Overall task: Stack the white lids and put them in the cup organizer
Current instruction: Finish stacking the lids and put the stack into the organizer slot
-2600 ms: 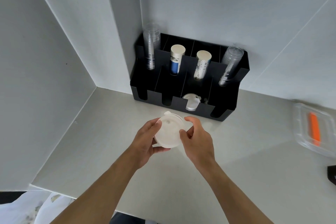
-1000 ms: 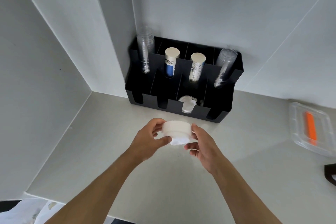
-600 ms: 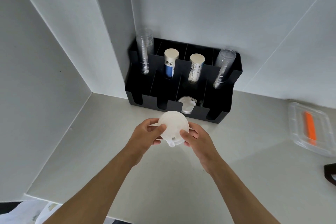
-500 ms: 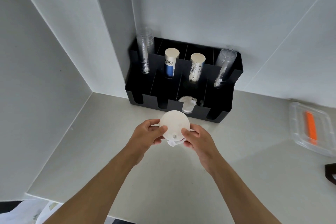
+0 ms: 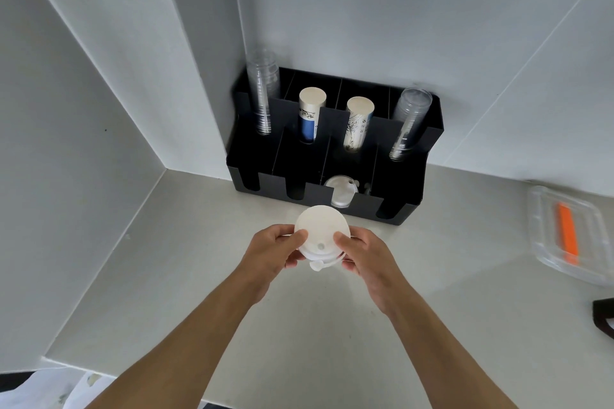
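A stack of white lids [image 5: 321,232] is held upright on edge, its round flat face toward me, just in front of the black cup organizer [image 5: 412,199]. My left hand [image 5: 275,251] grips the stack's left side and my right hand [image 5: 363,256] grips its right side. A small tab hangs from the stack's lower edge. More lids [image 5: 340,191] stand in the organizer's third front slot, directly behind the held stack.
The organizer's back row holds two clear cup stacks [image 5: 262,93] and two paper cup stacks [image 5: 310,116]. A clear container [image 5: 545,229] with an orange item lies on the counter at right. A dark object [image 5: 604,315] sits at the right edge. White walls close in the corner.
The lid stack has been turned from lying flat to standing on edge with its face toward me, and both hands have carried it slightly closer to the organizer.
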